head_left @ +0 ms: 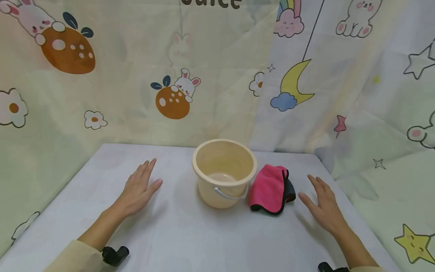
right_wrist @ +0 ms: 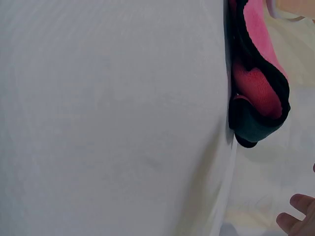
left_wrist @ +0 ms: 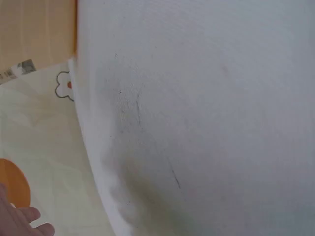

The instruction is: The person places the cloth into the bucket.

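A cream plastic bucket (head_left: 217, 194) stands upright in the middle of the table, its pale handle (head_left: 225, 194) hanging down at the front. Against its right side lies a folded pink cloth (head_left: 266, 189) with black edging and a dark grey underside; the right wrist view shows the cloth's rolled end (right_wrist: 261, 93). To the left of the bucket my left hand (head_left: 137, 190) hovers over the table with fingers extended, holding nothing. My right hand (head_left: 321, 206) is just right of the cloth, fingers spread and apart from it, also holding nothing.
A white-covered table (head_left: 190, 241) carries the bucket and cloth. Behind it hangs a printed curtain (head_left: 129, 75) with cartoon fruit, flowers and a moon. Dark wrist-camera mounts (head_left: 115, 256) show by both sleeves.
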